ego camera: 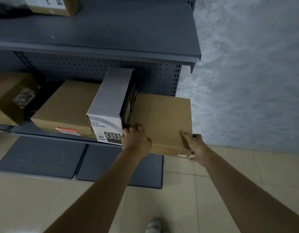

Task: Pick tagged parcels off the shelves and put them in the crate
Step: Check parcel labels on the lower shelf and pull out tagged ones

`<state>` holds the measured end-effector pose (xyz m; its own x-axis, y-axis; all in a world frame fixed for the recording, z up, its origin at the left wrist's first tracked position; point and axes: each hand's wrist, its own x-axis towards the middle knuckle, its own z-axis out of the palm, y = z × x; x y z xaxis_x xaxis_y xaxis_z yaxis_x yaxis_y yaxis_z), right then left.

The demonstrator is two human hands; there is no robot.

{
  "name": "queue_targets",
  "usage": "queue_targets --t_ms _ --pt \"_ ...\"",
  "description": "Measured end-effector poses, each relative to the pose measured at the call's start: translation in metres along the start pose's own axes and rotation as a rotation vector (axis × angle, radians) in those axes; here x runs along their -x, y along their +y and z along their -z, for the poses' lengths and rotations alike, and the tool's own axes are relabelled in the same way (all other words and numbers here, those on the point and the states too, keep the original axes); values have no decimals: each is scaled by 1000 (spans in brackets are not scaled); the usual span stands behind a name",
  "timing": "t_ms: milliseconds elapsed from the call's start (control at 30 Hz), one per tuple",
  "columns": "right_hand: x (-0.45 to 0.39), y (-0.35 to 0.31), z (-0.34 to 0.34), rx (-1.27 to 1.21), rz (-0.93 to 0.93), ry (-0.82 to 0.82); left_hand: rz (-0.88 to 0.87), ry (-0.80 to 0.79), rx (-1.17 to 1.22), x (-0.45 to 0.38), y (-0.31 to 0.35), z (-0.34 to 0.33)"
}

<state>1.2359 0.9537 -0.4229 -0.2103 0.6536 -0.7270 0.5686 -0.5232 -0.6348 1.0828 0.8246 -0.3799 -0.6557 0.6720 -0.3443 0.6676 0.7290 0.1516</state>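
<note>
A plain brown cardboard parcel (162, 118) sticks out over the front edge at the right end of the lower grey shelf (44, 132). My left hand (136, 140) grips its near left corner, fingers curled over the top. My right hand (195, 148) holds its near right corner, thumb on top and fingers underneath. No tag shows on the parcel's visible faces. The crate is out of view.
A white box (110, 105) with black print stands against the parcel's left side. Further left lie a flat brown box (66, 105) with a red sticker and a darker box (14, 96). The upper shelf (111, 37) carries a labelled carton (53, 5). A grey wall (246, 73) is on the right.
</note>
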Motion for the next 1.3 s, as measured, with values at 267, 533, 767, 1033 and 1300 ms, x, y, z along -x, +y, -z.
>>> queue_targets --t_ms 267,533,767,1033,1300 --pt "-8 5 12 -152 1 -208 13 -21 56 -8 -4 -5" --pt "16 -38 63 -93 273 -194 65 -107 455 0 36 0" --pt "51 -58 80 238 742 152 102 -134 1212 27 123 45" --pt "76 -37 71 647 1023 34 313 -72 1279 28 137 57" --pt "81 -40 68 589 1057 -287 550 -50 1579 24 108 21"
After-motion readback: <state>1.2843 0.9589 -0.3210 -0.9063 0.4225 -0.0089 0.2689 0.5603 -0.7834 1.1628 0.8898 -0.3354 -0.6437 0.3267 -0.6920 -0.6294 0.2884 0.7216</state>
